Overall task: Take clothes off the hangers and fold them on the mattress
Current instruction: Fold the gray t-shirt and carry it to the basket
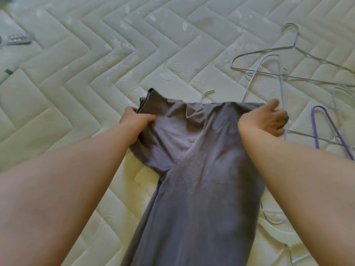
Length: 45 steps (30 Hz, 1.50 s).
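A grey-mauve garment (196, 169) hangs lengthwise from my two hands over the cream quilted mattress (80, 77). My left hand (134, 121) grips its top left corner, fingers curled into the cloth. My right hand (269, 120) holds the top right corner; the fingers look blurred and partly spread over the fabric edge. A silver hook (206, 94) pokes out just behind the garment's top edge, so a hanger may still be inside; its body is hidden.
Several bare wire hangers (284, 73) lie tangled on the mattress at the right, with a purple hanger (324, 129) beside my right hand. More hanger wire (272, 219) shows under my right forearm. A blister pack (18, 38) lies far left.
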{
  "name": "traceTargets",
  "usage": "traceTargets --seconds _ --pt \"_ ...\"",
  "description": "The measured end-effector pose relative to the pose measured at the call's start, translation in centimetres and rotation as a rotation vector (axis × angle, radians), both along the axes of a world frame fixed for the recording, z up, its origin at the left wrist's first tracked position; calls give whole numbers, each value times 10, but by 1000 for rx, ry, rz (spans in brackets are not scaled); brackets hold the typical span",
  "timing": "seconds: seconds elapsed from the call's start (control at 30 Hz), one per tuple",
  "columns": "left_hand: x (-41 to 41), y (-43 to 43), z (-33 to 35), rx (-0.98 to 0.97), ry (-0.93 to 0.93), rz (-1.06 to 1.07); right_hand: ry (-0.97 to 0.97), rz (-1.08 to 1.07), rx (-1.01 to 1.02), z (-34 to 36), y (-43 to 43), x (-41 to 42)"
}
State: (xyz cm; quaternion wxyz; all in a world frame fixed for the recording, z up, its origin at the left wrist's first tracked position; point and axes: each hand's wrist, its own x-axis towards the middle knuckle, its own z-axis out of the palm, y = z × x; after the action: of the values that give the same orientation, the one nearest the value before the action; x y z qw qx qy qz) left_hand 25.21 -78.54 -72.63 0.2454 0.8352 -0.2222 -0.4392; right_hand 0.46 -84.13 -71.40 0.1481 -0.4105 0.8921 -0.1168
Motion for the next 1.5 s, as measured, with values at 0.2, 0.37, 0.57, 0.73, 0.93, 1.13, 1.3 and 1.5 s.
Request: traceTargets --seconds 0.2,0.37,0.57,0.73,0.93,1.13,1.3,1.5 --pt "-5 -9 -7 33 -114 -37 -401 -224 -182 -4 -15 -11" --pt "-5 -5 -2 -53 -230 -165 -119 291 -69 -1 -8 9" --pt "-3 7 14 -167 -153 109 -4 1005 230 -11 41 54" --pt "10 25 39 203 419 271 -179 819 322 0 57 60" --pt "11 21 61 40 200 -18 -230 669 315 12 67 49" --pt "-48 14 87 -217 169 -321 -508 389 211 21 66 38" --pt "-134 23 84 -280 298 -626 -767 -20 59 30 55 4" --pt "-180 34 45 -168 -68 -989 -332 -185 -106 44 75 -46"
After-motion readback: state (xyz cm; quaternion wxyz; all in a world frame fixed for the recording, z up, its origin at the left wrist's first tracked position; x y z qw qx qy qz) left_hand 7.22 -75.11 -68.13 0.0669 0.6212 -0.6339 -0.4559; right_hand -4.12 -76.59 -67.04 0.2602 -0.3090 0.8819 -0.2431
